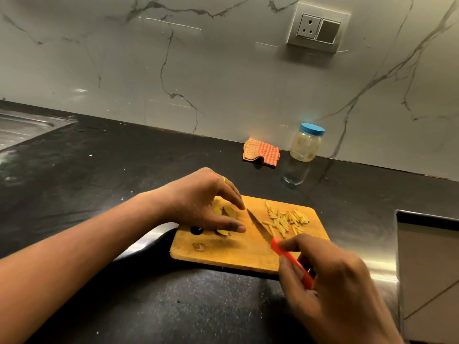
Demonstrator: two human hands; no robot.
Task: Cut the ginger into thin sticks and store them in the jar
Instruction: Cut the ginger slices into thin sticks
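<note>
Ginger slices [224, 211] lie on the cutting board [236, 254] under the left hand [198, 204], its fingers [236, 197] spread and arched over them. The cut sticks [285, 220] are heaped just beyond the knife [260, 227], which the right hand [330, 281] pinches by its red handle. The slices look light, firm and probably slippery, so they are best pinned flat from above; the lidded jar [305, 144] stands well apart by the wall.

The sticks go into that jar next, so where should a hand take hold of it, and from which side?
Probably around the clear body of the jar, below the blue lid, coming from the front or right: it stands upright close to the wall, with the checked cloth on its left.
</note>
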